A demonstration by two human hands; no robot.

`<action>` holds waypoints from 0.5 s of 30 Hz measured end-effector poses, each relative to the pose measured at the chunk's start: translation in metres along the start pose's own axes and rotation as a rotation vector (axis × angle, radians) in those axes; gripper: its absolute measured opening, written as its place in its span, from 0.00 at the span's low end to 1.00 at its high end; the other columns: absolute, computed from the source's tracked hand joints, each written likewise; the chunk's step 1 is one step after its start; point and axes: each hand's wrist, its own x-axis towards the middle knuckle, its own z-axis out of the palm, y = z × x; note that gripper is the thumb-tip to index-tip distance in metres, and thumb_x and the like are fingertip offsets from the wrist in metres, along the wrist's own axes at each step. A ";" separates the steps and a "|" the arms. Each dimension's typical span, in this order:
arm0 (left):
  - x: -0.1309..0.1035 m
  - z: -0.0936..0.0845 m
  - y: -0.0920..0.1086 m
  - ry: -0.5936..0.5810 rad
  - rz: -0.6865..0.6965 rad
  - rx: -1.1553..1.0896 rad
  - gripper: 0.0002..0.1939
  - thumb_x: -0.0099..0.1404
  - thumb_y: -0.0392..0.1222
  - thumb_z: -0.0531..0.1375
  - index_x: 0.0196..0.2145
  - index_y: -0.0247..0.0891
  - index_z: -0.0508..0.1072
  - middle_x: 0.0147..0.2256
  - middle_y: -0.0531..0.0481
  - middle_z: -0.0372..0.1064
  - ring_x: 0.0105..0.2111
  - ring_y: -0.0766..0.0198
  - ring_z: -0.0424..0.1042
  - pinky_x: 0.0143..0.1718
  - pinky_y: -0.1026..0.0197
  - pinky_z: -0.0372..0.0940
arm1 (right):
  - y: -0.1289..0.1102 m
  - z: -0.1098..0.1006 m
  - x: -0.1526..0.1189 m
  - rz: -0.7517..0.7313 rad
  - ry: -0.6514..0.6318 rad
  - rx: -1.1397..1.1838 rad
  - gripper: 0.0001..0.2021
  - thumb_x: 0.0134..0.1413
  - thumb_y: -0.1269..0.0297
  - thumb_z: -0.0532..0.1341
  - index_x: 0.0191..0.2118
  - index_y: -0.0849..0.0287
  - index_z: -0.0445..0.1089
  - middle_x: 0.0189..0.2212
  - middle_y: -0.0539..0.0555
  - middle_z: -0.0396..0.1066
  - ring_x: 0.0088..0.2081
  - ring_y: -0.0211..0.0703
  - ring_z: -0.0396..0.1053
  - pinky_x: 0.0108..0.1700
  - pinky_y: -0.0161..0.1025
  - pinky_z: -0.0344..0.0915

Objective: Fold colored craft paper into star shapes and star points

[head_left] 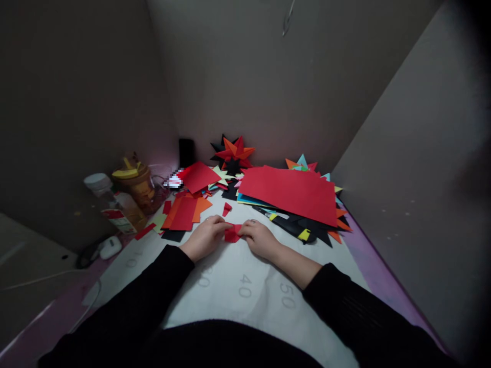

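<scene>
A small piece of red paper lies on the white mat between my hands. My left hand presses its left edge with the fingertips. On the other side, my right hand pinches the paper's right edge between thumb and fingers. Just beyond them rests a small folded red paper piece. Left of my hands are red paper rectangles on top of orange ones. A black and yellow utility knife lies to the right, past my right hand.
Large red sheets cover other coloured sheets at the back right. Folded paper stars stand against the wall. On the left are a white-capped bottle, an amber cup and a white charger with cables.
</scene>
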 end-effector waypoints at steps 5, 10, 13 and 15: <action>0.004 0.002 -0.009 0.024 0.013 0.058 0.17 0.60 0.29 0.54 0.42 0.44 0.76 0.47 0.44 0.64 0.47 0.56 0.64 0.47 0.52 0.61 | 0.001 0.000 0.002 -0.005 -0.006 -0.017 0.15 0.45 0.82 0.55 0.34 0.59 0.74 0.33 0.55 0.72 0.39 0.44 0.66 0.45 0.41 0.62; 0.007 0.001 -0.009 -0.037 0.125 0.052 0.08 0.62 0.41 0.58 0.35 0.44 0.78 0.40 0.47 0.70 0.45 0.57 0.64 0.47 0.54 0.60 | 0.003 0.001 0.001 -0.104 -0.031 -0.016 0.16 0.50 0.80 0.55 0.38 0.57 0.75 0.36 0.55 0.74 0.40 0.44 0.66 0.47 0.43 0.62; 0.007 -0.003 -0.010 -0.091 0.135 0.023 0.09 0.64 0.43 0.57 0.35 0.43 0.78 0.35 0.47 0.72 0.41 0.60 0.66 0.45 0.56 0.61 | 0.002 -0.001 0.000 -0.165 -0.078 -0.039 0.15 0.54 0.76 0.55 0.42 0.56 0.75 0.39 0.56 0.73 0.42 0.45 0.64 0.46 0.42 0.62; 0.006 -0.006 -0.011 -0.132 0.121 -0.015 0.10 0.64 0.43 0.57 0.36 0.41 0.78 0.35 0.46 0.72 0.39 0.61 0.67 0.44 0.58 0.62 | 0.001 -0.004 -0.001 -0.199 -0.122 -0.064 0.14 0.56 0.73 0.54 0.42 0.55 0.75 0.40 0.57 0.73 0.42 0.45 0.64 0.45 0.42 0.63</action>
